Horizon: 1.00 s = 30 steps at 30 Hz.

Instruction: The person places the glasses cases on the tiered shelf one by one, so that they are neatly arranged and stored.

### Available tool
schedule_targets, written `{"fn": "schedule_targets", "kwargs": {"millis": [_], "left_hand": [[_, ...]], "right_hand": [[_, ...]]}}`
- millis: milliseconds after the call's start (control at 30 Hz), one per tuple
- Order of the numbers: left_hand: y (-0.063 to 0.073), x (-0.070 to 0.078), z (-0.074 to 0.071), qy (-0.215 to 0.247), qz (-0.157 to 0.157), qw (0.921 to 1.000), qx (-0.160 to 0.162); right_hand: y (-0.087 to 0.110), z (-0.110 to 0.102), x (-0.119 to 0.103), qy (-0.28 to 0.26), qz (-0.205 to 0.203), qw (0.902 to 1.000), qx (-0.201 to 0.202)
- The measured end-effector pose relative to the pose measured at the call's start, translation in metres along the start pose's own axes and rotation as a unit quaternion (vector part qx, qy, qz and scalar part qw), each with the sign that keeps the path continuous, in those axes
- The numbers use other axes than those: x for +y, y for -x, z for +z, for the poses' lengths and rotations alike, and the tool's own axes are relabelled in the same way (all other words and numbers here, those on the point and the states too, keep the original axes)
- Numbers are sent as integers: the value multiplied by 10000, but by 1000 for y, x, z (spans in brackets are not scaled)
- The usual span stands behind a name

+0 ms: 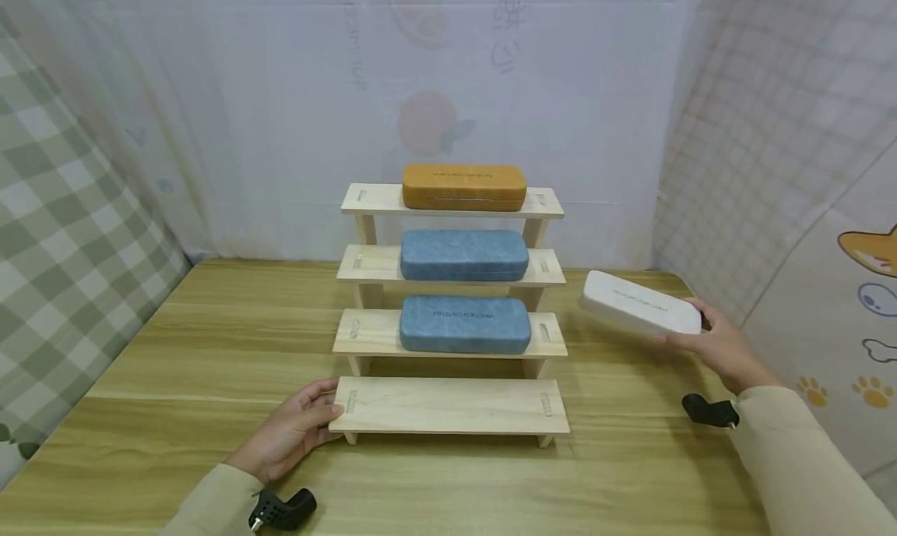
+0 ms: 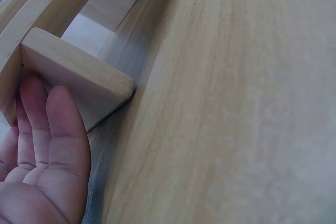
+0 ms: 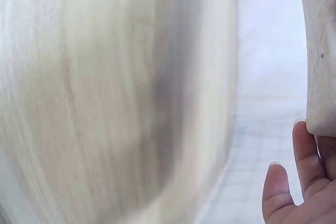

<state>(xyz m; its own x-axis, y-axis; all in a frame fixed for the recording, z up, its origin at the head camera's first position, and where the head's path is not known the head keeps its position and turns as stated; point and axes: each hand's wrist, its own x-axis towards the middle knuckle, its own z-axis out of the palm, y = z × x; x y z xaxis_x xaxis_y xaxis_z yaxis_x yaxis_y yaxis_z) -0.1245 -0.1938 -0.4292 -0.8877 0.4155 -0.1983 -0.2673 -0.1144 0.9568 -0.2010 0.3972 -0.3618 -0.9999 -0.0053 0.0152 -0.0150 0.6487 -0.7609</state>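
Note:
At the right, my right hand (image 1: 726,350) grips the near right end of a white glasses case (image 1: 634,304), which is held up above the table and tilted. In the right wrist view, the fingers touch the end of the case (image 3: 321,77). My left hand (image 1: 297,428) holds the left end of the lowest step of a tiered wooden stand (image 1: 448,405), thumb on top. The left wrist view shows its fingers against a leg (image 2: 79,66) under that step. An orange case (image 1: 464,187) and two blue cases, upper (image 1: 464,255) and lower (image 1: 465,324), lie on the higher steps.
The stand is on a wood-grain table (image 1: 231,349). A pale printed sheet (image 1: 294,115) hangs behind, green-checked cloth (image 1: 56,162) stands at the left, and a patterned sheet (image 1: 827,287) borders the right side.

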Motion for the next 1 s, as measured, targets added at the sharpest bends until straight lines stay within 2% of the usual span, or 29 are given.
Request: {"fn": "schedule_targets", "kwargs": {"millis": [133, 367, 600, 733, 1000], "left_hand": [[0, 0, 0, -12, 4, 10000, 12], [0, 1, 0, -53, -91, 9999, 59], [0, 0, -1, -50, -11, 10000, -13], [0, 0, -1, -92, -16, 9999, -69], [0, 1, -1, -113, -52, 9999, -24]], "right_hand": [[11, -7, -5, 219, -31, 9996, 165], [34, -16, -16, 85, -337, 9987, 368], [50, -16, -34, -309, -370, 9987, 144], [59, -15, -48, -355, -360, 9987, 67], [74, 0, -71, -855, -685, 9938, -196]]}}
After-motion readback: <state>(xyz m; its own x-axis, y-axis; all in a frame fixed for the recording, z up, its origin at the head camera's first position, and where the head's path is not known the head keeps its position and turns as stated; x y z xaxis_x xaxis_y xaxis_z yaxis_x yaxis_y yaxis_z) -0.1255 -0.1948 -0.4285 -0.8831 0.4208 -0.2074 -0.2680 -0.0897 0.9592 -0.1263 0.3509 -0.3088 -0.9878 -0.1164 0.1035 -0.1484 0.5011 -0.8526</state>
